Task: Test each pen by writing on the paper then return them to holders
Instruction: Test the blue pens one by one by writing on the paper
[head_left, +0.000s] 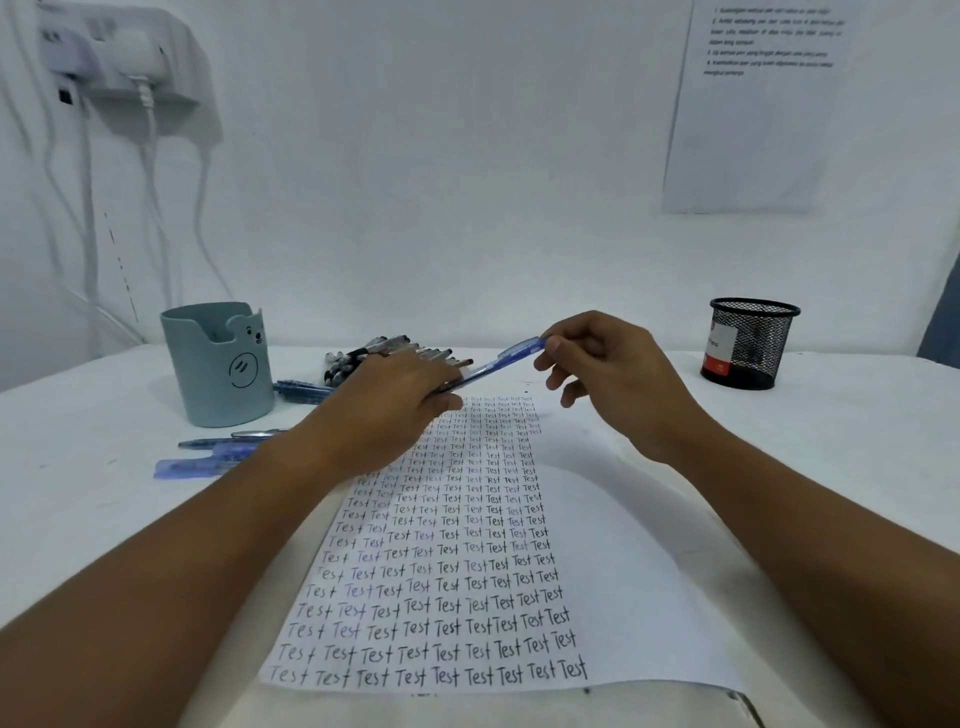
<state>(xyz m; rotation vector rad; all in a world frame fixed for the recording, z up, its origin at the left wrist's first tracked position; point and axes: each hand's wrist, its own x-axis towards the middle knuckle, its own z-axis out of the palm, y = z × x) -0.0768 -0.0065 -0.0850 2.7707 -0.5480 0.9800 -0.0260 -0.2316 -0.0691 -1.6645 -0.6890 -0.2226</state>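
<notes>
A blue pen (498, 361) is held in the air above the top of the paper (623, 571), which is covered in rows of the word "Test". My left hand (395, 402) grips the pen's lower end, and my right hand (602, 364) pinches its upper end between thumb and forefinger. Behind my left hand lies a pile of black and clear pens (374, 353). A grey-blue bear holder (218, 364) stands at the left. At the right stands a black mesh holder (748, 343).
Several blue pens (218, 452) lie on the white table in front of and beside the bear holder. A printed sheet (753, 104) hangs on the wall at upper right. A power strip with cables (119, 57) is mounted at upper left.
</notes>
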